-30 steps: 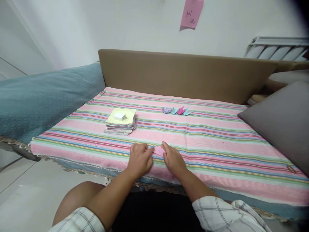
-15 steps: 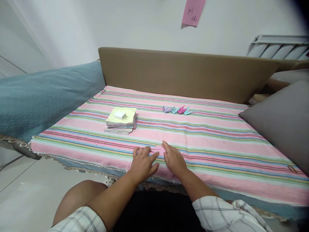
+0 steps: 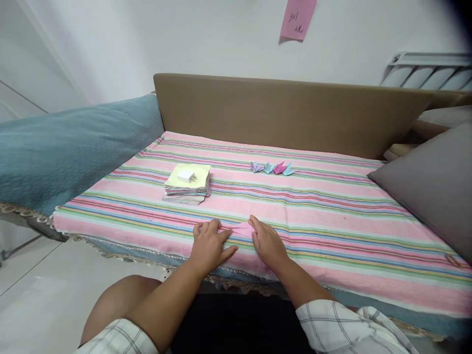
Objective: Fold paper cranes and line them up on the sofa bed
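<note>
Nearest to us, we see the plaid sleeves (image 3: 337, 322), a bare knee (image 3: 118, 300) and dark clothing (image 3: 239, 324) at the front edge of a sofa seat covered by a striped cloth (image 3: 332, 236). Just beyond, two hands rest on this cloth, either side of a folded pink paper (image 3: 243, 228) that lies flat near the front edge. We note the left hand (image 3: 211, 244) with its fingers spread, palm down, fingertips at the paper's left end. The right hand (image 3: 270, 245) covers the right end, its fingers close together; we cannot tell whether it pinches the paper or only presses on it. At far right, a small brown loop (image 3: 453, 260) lies near a grey cushion (image 3: 431, 182). Farther back, to the left, we find a stack of paper sheets (image 3: 186, 191), the top one yellow, bearing a white plug adapter (image 3: 185, 176). Beyond and to the right stands a row of four small folded paper figures (image 3: 279, 168): lavender, light blue, magenta and light blue. Behind these we observe the brown backrest (image 3: 273, 108), then a white radiator (image 3: 431, 73) and a pink handwritten note (image 3: 298, 19) on the wall (image 3: 206, 39).
</note>
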### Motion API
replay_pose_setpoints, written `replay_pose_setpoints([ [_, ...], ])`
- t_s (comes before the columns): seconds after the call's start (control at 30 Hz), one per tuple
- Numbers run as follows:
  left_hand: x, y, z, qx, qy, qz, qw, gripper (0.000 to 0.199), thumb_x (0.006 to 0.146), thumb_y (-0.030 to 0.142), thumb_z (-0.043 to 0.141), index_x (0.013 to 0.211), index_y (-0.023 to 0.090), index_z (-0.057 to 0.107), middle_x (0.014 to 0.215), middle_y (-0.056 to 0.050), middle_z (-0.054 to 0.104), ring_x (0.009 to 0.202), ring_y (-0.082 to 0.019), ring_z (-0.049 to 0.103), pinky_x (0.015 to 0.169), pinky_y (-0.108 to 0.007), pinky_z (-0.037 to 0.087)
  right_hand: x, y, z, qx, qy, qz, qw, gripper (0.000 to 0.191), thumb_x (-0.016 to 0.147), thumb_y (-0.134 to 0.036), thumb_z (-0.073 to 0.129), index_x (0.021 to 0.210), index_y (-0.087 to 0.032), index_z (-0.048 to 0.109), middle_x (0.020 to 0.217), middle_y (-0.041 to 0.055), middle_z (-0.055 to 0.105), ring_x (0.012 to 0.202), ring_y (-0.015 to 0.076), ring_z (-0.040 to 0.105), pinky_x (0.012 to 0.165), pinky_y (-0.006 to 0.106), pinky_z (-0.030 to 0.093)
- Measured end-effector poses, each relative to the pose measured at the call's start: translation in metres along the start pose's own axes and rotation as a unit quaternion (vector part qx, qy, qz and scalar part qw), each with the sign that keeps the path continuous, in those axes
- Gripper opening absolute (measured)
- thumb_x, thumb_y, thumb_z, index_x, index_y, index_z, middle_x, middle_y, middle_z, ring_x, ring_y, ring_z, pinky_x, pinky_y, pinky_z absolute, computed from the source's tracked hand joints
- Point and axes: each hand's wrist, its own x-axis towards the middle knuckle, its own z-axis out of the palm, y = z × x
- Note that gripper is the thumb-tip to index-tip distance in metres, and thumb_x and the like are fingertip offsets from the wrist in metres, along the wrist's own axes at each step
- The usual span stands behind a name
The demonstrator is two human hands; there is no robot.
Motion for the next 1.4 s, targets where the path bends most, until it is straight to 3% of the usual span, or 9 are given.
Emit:
replay_pose_setpoints([
  [0.17, 0.003, -0.003, -0.001, -0.008, 0.065, 0.004, 0.998, 0.025, 0.076, 0.044, 0.059, 0.086, 0.022, 0.067, 0.100, -0.008, 0.055, 0.096, -0.025, 0.051, 0.097, -0.053, 0.024, 0.000, 0.000, 0.000, 0.006, 0.002, -0.002, 1.000, 0.051, 0.088, -0.014, 0.035, 0.139, -0.014, 0.033, 0.130, 0.0070, 0.054, 0.119, 0.0199, 0.047, 0.101, 0.038, 0.036],
  [0.27, 0.007, 0.003, 0.006, -0.030, 0.099, 0.111, 0.988, 0.016, 0.082, 0.028, 0.049, 0.088, 0.018, 0.060, 0.102, -0.009, 0.058, 0.108, -0.023, 0.050, 0.104, -0.050, 0.025, 0.001, 0.000, 0.000, 0.007, 0.007, -0.009, 1.000, 0.051, 0.088, -0.014, 0.036, 0.139, -0.014, 0.033, 0.128, 0.0074, 0.056, 0.118, 0.0195, 0.048, 0.100, 0.038, 0.037],
  [0.33, 0.010, 0.011, 0.013, -0.041, 0.076, 0.206, 0.975, 0.016, 0.083, 0.019, 0.045, 0.091, 0.016, 0.058, 0.103, -0.011, 0.059, 0.119, -0.023, 0.044, 0.107, -0.045, 0.027, 0.001, 0.000, 0.001, 0.006, 0.015, -0.017, 1.000, 0.050, 0.088, -0.015, 0.036, 0.138, -0.013, 0.034, 0.128, 0.0083, 0.056, 0.118, 0.0194, 0.049, 0.100, 0.038, 0.038],
  [0.4, 0.013, 0.018, 0.021, -0.041, 0.048, 0.239, 0.969, 0.018, 0.081, 0.017, 0.045, 0.094, 0.015, 0.056, 0.107, -0.013, 0.058, 0.121, -0.023, 0.044, 0.107, -0.044, 0.030, 0.001, 0.000, 0.001, 0.004, 0.023, -0.023, 0.999, 0.049, 0.088, -0.015, 0.036, 0.137, -0.012, 0.035, 0.127, 0.0093, 0.056, 0.117, 0.0192, 0.049, 0.099, 0.037, 0.038],
  [0.6, 0.016, 0.023, 0.028, -0.034, -0.020, 0.219, 0.975, 0.028, 0.080, 0.021, 0.048, 0.107, 0.015, 0.052, 0.115, -0.015, 0.055, 0.114, -0.026, 0.049, 0.100, -0.044, 0.040, -0.001, 0.005, 0.000, 0.046, 0.044, -0.028, 0.998, 0.046, 0.087, -0.016, 0.037, 0.133, -0.016, 0.042, 0.123, 0.0083, 0.059, 0.115, 0.0191, 0.052, 0.098, 0.039, 0.042],
  [0.8, 0.017, 0.022, 0.023, -0.046, -0.028, 0.215, 0.975, 0.036, 0.080, 0.020, 0.047, 0.116, 0.019, 0.051, 0.116, -0.013, 0.052, 0.106, -0.024, 0.050, 0.090, -0.042, 0.045, -0.007, 0.016, -0.003, 0.043, 0.085, -0.089, 0.991, 0.035, 0.084, -0.009, 0.037, 0.101, -0.019, 0.066, 0.122, 0.0091, 0.058, 0.116, 0.0204, 0.048, 0.098, 0.042, 0.043],
  [1.03, 0.018, 0.020, 0.028, -0.015, -0.035, 0.225, 0.974, 0.037, 0.082, 0.021, 0.045, 0.118, 0.018, 0.052, 0.116, -0.014, 0.050, 0.101, -0.024, 0.049, 0.088, -0.040, 0.046, -0.013, 0.015, -0.005, -0.049, 0.061, -0.115, 0.990, 0.035, 0.087, -0.010, 0.041, 0.108, -0.021, 0.067, 0.130, 0.0116, 0.052, 0.121, 0.0227, 0.044, 0.100, 0.042, 0.042],
  [1.4, 0.018, 0.021, 0.026, -0.037, -0.032, 0.215, 0.975, 0.034, 0.081, 0.022, 0.045, 0.114, 0.020, 0.055, 0.115, -0.013, 0.051, 0.105, -0.024, 0.049, 0.089, -0.041, 0.046, -0.021, 0.022, -0.003, -0.103, 0.084, -0.115, 0.984, 0.037, 0.084, -0.005, 0.044, 0.111, -0.019, 0.065, 0.134, 0.0126, 0.049, 0.127, 0.0253, 0.039, 0.101, 0.044, 0.041],
])
